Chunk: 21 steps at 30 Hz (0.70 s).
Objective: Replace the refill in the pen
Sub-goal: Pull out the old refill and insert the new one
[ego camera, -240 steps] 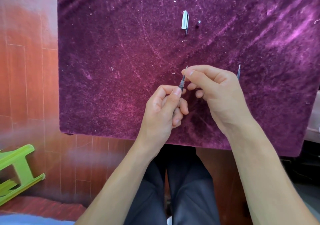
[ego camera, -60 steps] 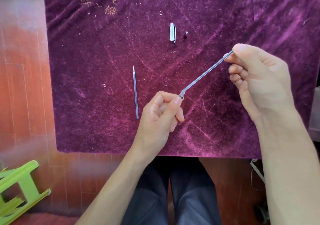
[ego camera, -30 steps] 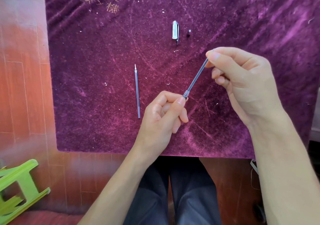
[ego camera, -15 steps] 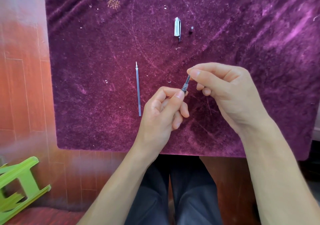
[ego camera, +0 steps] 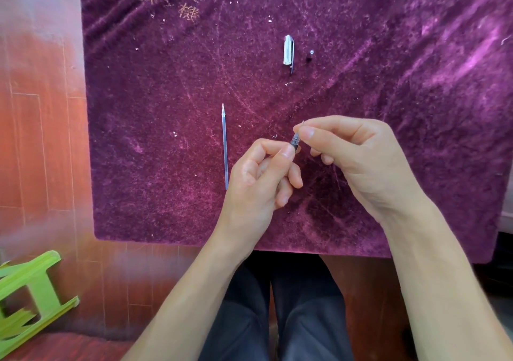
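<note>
While the left hand (ego camera: 258, 177) pinches the dark, ridged front end of the pen barrel (ego camera: 294, 140) between thumb and forefinger, with most of the barrel hidden in the curled palm, the right hand (ego camera: 352, 155) closes thumb and forefinger on the thin tip of the refill (ego camera: 302, 123) that sticks out of that end. Both hands are nearly shut, held just above the purple velvet cloth (ego camera: 166, 83). I judge the refill to be almost seated; if the right hand pushes off-axis, the slim tube could bend or jam, or the fine point could slip from the fingers. To the left, close beside the left hand, the other clear, thin refill tube (ego camera: 224, 147) lies flat on the cloth. Farther away lie the silvery clear pen cap (ego camera: 288, 51) and, just to its right, a small dark end piece (ego camera: 310, 55).
</note>
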### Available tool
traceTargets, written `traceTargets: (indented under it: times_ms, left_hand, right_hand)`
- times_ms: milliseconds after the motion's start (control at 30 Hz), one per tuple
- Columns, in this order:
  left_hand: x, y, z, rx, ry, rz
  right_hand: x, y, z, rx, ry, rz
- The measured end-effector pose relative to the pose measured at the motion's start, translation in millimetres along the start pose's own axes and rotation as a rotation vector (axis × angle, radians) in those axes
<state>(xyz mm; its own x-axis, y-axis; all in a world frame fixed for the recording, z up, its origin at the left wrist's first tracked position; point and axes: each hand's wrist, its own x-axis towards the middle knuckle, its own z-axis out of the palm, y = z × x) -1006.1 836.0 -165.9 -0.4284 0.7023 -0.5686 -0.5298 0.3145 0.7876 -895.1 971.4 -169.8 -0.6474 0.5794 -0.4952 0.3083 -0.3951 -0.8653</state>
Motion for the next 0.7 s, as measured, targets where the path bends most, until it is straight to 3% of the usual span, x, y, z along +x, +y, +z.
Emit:
traceTargets:
  times_ms: [100, 200, 267, 467, 700]
  left_hand:
    - [2, 2, -3, -0.013, 0.022, -0.01]
    - [5, 4, -5, -0.024, 0.035, -0.006]
    - [8, 5, -6, -0.041, 0.045, -0.006]
    - [16, 8, -7, -0.072, 0.074, -0.012]
    - [22, 11, -10, -0.1, 0.086, -0.001]
  right_hand:
    - [12, -7, -3, -0.116, 0.123, -0.066]
    - [38, -11, -9, -0.405, 0.365, -0.177]
    - [57, -13, -11, -0.566, 0.432, -0.233]
    - [97, -17, -12, -0.765, 0.36, -0.272]
    - [105, -15, -14, -0.784, 0.342, -0.243]
